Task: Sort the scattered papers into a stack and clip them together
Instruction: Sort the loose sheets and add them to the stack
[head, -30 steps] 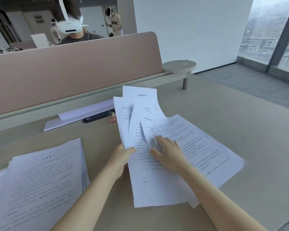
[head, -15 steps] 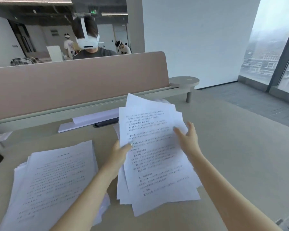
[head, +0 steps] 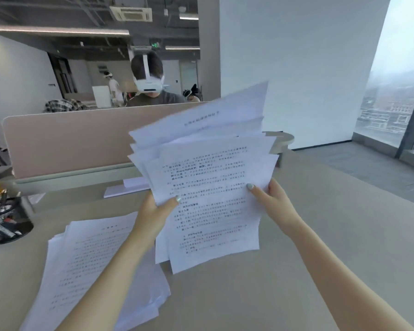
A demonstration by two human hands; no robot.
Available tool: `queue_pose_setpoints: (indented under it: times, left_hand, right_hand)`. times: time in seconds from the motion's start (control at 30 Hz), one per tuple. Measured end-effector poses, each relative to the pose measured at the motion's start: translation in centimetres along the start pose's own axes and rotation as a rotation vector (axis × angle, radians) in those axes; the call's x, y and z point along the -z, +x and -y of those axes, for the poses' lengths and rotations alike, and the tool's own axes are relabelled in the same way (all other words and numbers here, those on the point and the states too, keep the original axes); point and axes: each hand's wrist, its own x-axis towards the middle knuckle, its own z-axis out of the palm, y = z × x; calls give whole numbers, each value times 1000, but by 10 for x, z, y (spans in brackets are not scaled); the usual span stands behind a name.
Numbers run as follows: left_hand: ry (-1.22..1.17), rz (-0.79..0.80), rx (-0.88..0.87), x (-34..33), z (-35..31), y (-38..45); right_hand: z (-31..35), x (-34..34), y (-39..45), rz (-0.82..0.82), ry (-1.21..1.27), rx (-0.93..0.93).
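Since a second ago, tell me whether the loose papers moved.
Yes. The loose papers lay on the desk; now both hands hold them raised, their top edges above the pink divider.

A black mesh pen holder [head: 9,225] is standing at the desk's [head: 320,259] left edge. A person wearing a white headset [head: 149,85] is sitting behind the pink divider [head: 69,142].

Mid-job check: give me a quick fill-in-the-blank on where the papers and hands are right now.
1. The held bundle of papers is gripped by ____ hands.
2. The left hand has its ____ on the front sheet.
3. The bundle's top edges are fanned out, not ____.
4. The second pile lies on the desk under the ____ forearm.

Missing: both; thumb; aligned; left
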Motion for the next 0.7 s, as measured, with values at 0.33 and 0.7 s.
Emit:
queue_pose_setpoints:
  times: [0.33, 0.7]
  left_hand:
    - [-42, -164, -109, -8, -28, 3]
    - [40, -170, -139, -19, -13, -4]
  right_hand:
    - [-2, -19, 1, -112, 23, 20]
    - [-5, -35, 0, -135, -4, 30]
